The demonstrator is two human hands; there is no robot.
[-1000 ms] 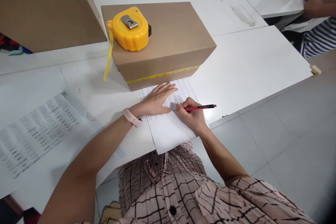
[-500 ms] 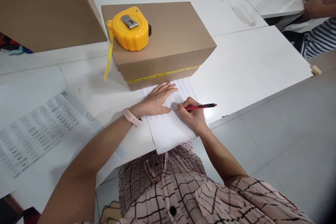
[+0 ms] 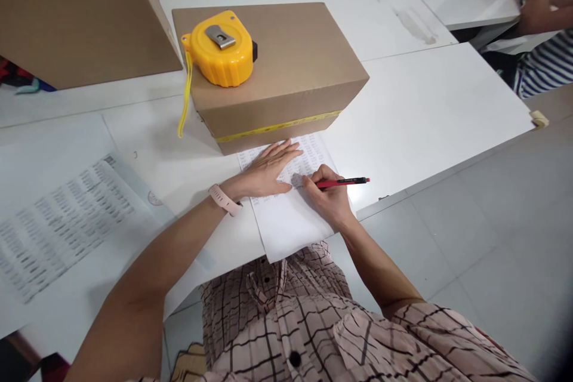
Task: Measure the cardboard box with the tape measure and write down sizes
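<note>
My right hand (image 3: 330, 197) is closed around a red and black pen (image 3: 342, 182), its tip down at the paper. Under both hands lies a white sheet of paper (image 3: 286, 230), with columns of handwriting on its upper part and a blank lower part. My left hand (image 3: 268, 173) rests flat on the written part with its fingers spread, a pink band on the wrist. Just beyond the fingertips stands a closed cardboard box (image 3: 290, 42) with yellow tape along its near side. On top of the box sits a yellow tape measure (image 3: 224, 51) with a metal clip and a yellow strap.
A larger cardboard box (image 3: 85, 18) stands at the back left. Printed sheets (image 3: 67, 221) lie on the white table (image 3: 430, 113) to the left. At the far right are another person's hands (image 3: 544, 9) and a striped garment.
My hands, the pen and the paper stay almost in place. The other person's hands at the far right have shifted slightly.
</note>
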